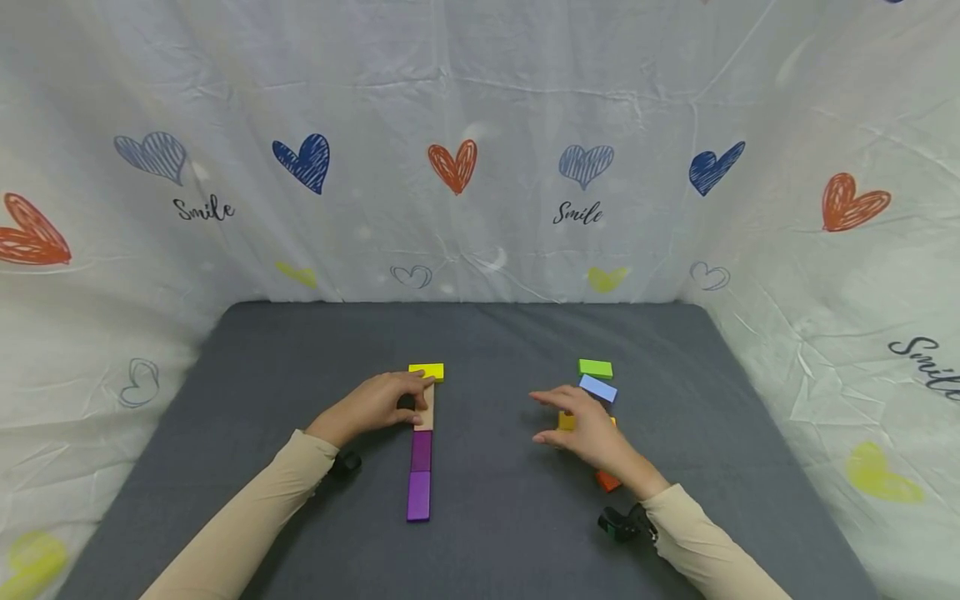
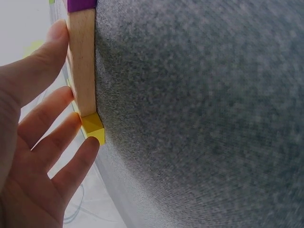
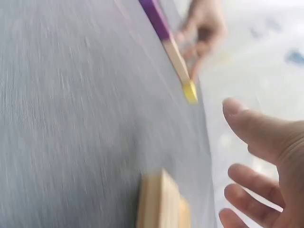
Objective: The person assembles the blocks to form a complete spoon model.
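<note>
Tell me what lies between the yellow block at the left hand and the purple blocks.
A plain wooden block, seen in the head view and both wrist views.

The white cloth [image 1: 510, 50] in the head view bore the word "Smile" [image 1: 203, 208] at upper left, upper centre-right and, cut off, right edge.

On the table [image 1: 495, 542], a block row [image 1: 421, 450] lies left and loose blocks [image 1: 597, 388] (partly hidden by the right hand [image 1: 591, 432]) lie right.
</note>
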Demonstrator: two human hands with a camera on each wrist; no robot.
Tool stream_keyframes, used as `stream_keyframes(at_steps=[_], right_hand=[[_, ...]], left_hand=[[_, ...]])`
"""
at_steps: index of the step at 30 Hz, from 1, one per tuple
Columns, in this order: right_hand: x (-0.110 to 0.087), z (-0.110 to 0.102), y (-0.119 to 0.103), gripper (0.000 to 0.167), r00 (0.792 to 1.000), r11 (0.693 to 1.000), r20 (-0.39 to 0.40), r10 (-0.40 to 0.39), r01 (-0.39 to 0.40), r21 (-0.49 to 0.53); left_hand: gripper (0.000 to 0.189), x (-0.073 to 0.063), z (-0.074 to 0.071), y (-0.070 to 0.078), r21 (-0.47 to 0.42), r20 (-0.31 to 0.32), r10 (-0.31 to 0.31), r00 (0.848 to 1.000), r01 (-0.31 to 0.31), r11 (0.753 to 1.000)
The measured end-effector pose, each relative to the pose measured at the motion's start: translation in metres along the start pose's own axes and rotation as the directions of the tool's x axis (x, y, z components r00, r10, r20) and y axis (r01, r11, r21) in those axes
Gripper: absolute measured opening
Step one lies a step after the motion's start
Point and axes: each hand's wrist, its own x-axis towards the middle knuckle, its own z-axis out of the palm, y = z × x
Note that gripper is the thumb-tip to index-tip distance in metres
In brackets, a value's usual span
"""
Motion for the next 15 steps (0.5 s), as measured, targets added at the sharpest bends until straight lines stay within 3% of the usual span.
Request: stream_keyframes(at_steps=[9,15], right_hand=[[-0.024,-0.035,0.052,0.058,0.977,0.973,-0.065,0.201,-0.192,0.127],[-0.039,-0.041,0.078,0.049,0.96,0.957,-0.064,0.272,-0.262,0.124]], left_hand=[[0.017,-0.001,-0.001,0.0,0.006,-0.004,0.015,1.0,-0.015,1.0],[0.017,-0.003,0.0,0.001,0.007,-0.007,0.018,1.0,-0.018,1.0]])
